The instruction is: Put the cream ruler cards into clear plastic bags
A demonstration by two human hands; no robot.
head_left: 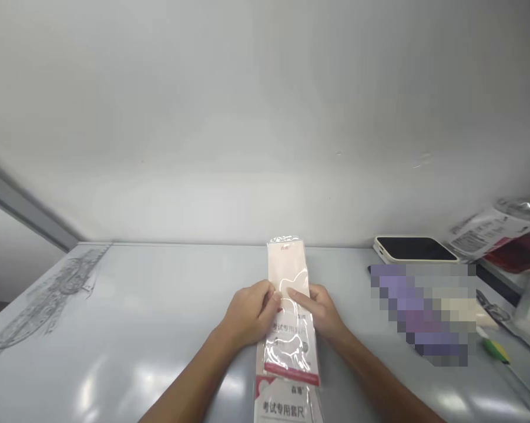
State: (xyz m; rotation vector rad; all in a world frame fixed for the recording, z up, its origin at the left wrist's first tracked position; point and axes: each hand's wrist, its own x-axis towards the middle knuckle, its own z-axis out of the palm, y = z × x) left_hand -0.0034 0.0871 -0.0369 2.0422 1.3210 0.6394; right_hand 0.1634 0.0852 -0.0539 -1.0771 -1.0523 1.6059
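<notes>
While a clear-sleeved exam ruler set (287, 264) is held over the pale worktop (128, 305) in the head view, its long axis is seen running away from the person, with a printed header card (282, 405) at the near end. It is gripped midway from both sides: the edge is pinched by the left hand (250, 314), and the face is pressed by the right hand (318, 311), its forefinger laid inward. Neither hand is clearly nearer. A phone in a cream case (415, 248) is placed well to the right.
</notes>
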